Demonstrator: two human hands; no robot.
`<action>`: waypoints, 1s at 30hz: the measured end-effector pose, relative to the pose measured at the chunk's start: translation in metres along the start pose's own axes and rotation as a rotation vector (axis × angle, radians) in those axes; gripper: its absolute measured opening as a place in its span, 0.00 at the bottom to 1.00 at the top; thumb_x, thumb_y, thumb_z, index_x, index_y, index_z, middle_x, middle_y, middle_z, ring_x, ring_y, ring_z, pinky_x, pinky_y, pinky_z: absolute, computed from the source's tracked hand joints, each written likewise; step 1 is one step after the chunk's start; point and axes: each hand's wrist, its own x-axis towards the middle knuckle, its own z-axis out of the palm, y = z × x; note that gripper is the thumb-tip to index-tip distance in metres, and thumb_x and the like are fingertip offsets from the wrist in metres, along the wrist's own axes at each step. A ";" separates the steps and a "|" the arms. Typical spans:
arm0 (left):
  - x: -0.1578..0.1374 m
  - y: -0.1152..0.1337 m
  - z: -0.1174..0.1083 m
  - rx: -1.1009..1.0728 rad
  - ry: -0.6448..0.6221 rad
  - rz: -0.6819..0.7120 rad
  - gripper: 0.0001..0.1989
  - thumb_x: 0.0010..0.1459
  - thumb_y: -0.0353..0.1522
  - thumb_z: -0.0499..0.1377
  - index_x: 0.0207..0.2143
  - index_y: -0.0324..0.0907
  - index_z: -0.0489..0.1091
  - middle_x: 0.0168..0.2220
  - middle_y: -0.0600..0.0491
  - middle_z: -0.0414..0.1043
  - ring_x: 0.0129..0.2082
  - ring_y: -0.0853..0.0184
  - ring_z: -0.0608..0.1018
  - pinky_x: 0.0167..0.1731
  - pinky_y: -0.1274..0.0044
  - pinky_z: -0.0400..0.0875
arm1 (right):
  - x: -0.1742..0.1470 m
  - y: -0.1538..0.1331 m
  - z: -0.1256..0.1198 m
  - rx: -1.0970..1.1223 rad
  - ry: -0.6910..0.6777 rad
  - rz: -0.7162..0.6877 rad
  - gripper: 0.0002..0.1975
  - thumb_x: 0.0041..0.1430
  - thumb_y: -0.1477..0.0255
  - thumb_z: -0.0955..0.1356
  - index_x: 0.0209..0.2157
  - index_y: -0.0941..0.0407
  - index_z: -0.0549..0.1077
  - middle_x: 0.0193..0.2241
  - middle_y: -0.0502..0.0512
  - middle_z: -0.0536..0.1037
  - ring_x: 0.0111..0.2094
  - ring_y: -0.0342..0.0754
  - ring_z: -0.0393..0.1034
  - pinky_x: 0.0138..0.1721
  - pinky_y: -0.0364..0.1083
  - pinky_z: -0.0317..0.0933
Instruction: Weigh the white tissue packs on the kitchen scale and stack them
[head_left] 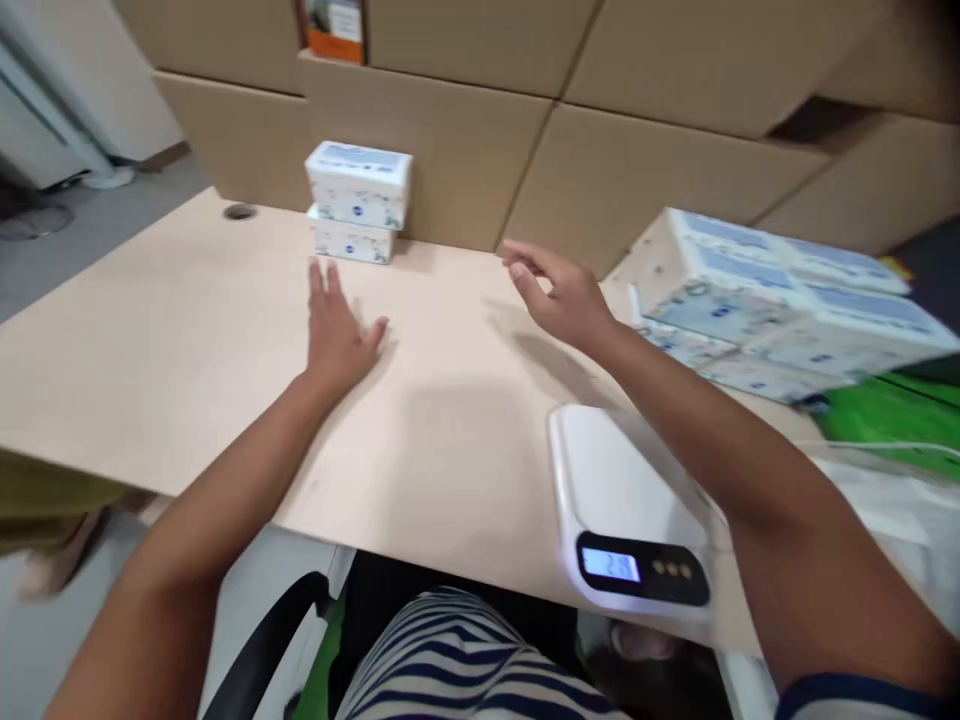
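My left hand (335, 335) is over the tabletop (180, 340) with fingers stretched out and thumb apart. It is empty, its fingertips just in front of two stacked white tissue packs (356, 195) by the cardboard wall. My right hand (562, 295) is raised over the table, fingers loosely bent, with a gap by the thumb and nothing visible in it. It is nearest to a stack of several similar tissue packs (720, 285) on the right. Below my right forearm lies a white digital scale (622, 480) with a lit display; its platform is partly hidden by the arm.
Stacked cardboard boxes (442, 150) form a wall along the table's back. A cable hole (240, 212) sits at the far left corner. Green material (892, 420) and clear plastic (892, 510) lie at the right. Another person's leg (52, 500) shows at the left.
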 end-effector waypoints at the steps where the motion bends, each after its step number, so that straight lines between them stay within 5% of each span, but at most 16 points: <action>1: 0.001 0.003 -0.003 0.016 -0.012 0.019 0.63 0.56 0.56 0.70 0.77 0.34 0.42 0.81 0.31 0.28 0.82 0.40 0.35 0.79 0.51 0.34 | -0.026 -0.007 -0.028 -0.031 0.065 -0.012 0.24 0.74 0.50 0.64 0.57 0.50 0.81 0.47 0.59 0.88 0.48 0.56 0.85 0.54 0.57 0.76; 4: 0.000 0.012 -0.009 0.051 -0.020 0.161 0.58 0.61 0.55 0.67 0.77 0.35 0.40 0.82 0.34 0.30 0.82 0.39 0.37 0.79 0.47 0.37 | -0.100 -0.014 -0.099 -0.063 0.288 0.105 0.18 0.73 0.54 0.68 0.50 0.50 0.84 0.41 0.58 0.89 0.42 0.54 0.86 0.50 0.55 0.77; 6: -0.003 0.020 -0.006 0.035 -0.008 0.284 0.56 0.62 0.54 0.67 0.78 0.40 0.41 0.81 0.36 0.34 0.81 0.38 0.42 0.76 0.44 0.49 | -0.141 -0.003 -0.131 -0.018 0.478 0.270 0.18 0.72 0.54 0.69 0.48 0.51 0.83 0.38 0.56 0.88 0.38 0.52 0.85 0.46 0.54 0.78; 9: -0.012 0.044 0.013 -0.071 -0.047 0.400 0.48 0.65 0.52 0.66 0.77 0.53 0.46 0.79 0.41 0.44 0.76 0.38 0.58 0.67 0.44 0.66 | -0.182 0.026 -0.159 0.106 0.770 0.494 0.20 0.68 0.50 0.70 0.44 0.52 0.81 0.34 0.53 0.86 0.33 0.49 0.83 0.39 0.51 0.77; 12: -0.025 0.089 0.053 -0.223 -0.176 0.407 0.40 0.69 0.52 0.60 0.76 0.60 0.47 0.77 0.42 0.50 0.71 0.42 0.69 0.62 0.45 0.73 | -0.200 0.047 -0.167 0.180 0.954 0.615 0.21 0.64 0.48 0.71 0.44 0.52 0.79 0.36 0.52 0.85 0.33 0.47 0.81 0.37 0.48 0.75; 17: -0.041 0.175 0.133 -0.474 -0.418 0.152 0.41 0.68 0.61 0.54 0.73 0.50 0.52 0.75 0.36 0.53 0.74 0.45 0.65 0.69 0.47 0.64 | -0.202 0.048 -0.160 0.196 0.929 0.708 0.24 0.61 0.48 0.70 0.48 0.51 0.76 0.41 0.55 0.84 0.36 0.49 0.81 0.43 0.51 0.76; 21: -0.037 0.200 0.169 -0.596 -0.430 -0.128 0.44 0.63 0.69 0.47 0.67 0.49 0.61 0.72 0.36 0.60 0.73 0.45 0.68 0.73 0.47 0.58 | -0.199 0.044 -0.159 0.203 0.845 0.731 0.25 0.63 0.48 0.69 0.52 0.52 0.75 0.47 0.61 0.85 0.41 0.53 0.82 0.49 0.55 0.76; 25: -0.029 0.196 0.162 -0.671 -0.382 -0.195 0.44 0.61 0.69 0.50 0.64 0.48 0.63 0.71 0.36 0.62 0.70 0.44 0.71 0.70 0.47 0.64 | -0.201 0.042 -0.164 0.178 0.846 0.693 0.25 0.67 0.49 0.66 0.55 0.51 0.74 0.53 0.62 0.82 0.47 0.54 0.81 0.53 0.56 0.76; 30: -0.029 0.240 0.125 -0.581 -0.592 0.220 0.35 0.67 0.59 0.57 0.70 0.55 0.63 0.79 0.46 0.53 0.79 0.49 0.57 0.74 0.51 0.61 | -0.202 0.044 -0.174 0.023 0.880 0.621 0.26 0.72 0.52 0.62 0.65 0.46 0.67 0.65 0.64 0.71 0.65 0.58 0.71 0.57 0.59 0.75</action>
